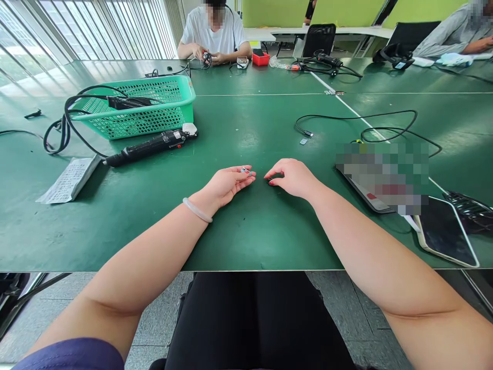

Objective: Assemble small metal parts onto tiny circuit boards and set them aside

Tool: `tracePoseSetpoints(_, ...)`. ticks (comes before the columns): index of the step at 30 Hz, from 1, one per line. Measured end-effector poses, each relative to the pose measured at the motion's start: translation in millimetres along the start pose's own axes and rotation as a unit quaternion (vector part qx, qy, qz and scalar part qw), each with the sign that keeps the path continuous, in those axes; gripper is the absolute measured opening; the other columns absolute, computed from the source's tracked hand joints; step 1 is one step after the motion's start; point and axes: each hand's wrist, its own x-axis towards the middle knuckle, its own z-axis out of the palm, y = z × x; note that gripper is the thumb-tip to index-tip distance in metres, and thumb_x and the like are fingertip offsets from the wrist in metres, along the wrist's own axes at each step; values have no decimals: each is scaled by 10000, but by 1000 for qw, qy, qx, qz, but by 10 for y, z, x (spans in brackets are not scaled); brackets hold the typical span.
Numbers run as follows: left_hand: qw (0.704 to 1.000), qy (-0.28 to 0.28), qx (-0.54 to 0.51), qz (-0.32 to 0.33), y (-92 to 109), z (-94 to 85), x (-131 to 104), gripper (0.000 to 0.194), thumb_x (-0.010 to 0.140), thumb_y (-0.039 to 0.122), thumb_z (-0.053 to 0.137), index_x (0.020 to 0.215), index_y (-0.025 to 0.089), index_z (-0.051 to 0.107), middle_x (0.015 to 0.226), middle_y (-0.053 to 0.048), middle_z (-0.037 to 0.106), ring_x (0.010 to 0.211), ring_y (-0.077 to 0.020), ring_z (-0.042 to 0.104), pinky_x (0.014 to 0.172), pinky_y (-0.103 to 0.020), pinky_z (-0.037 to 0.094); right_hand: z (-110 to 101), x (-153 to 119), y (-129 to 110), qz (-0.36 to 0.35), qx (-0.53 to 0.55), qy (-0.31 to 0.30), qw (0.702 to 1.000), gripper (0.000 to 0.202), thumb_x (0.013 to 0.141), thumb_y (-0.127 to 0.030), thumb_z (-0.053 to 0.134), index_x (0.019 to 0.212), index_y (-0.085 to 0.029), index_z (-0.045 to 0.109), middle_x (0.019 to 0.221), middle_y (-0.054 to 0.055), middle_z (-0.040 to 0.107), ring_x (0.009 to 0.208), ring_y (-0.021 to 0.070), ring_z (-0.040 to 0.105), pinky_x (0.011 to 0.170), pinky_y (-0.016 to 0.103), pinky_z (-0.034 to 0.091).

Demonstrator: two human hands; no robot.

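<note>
My left hand point(228, 184) is just above the green table, palm turned partly up. Its thumb and fingers close on a small silvery piece point(246, 171), too small to name. My right hand point(289, 177) is a short way to the right, fingers curled down at the tabletop. By its fingertips a tiny dark thing point(269, 180) shows, mostly hidden by them. The two hands are apart, with bare green table point(254, 231) between and below them.
Left: a green plastic basket point(150, 115) with cables, a black electric screwdriver point(152, 146) and a folded paper point(71, 177). Right: a black cable point(346, 118), a partly blurred dark flat item point(379, 205) and a tablet-like device point(449, 231). Across the table sits a person point(213, 33).
</note>
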Motion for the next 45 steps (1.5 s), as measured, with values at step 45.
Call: tracePoseSetpoints(45,997,-66,27,23,-40,20,-10,71,868,44,609,855,110,586,729,-15,689,722,-87,685,889,-289,497,102,-150,-293,-169,82,200,962,150,834,-177,632,744,-230,740,788,30,724,780,187,616,717,337,493)
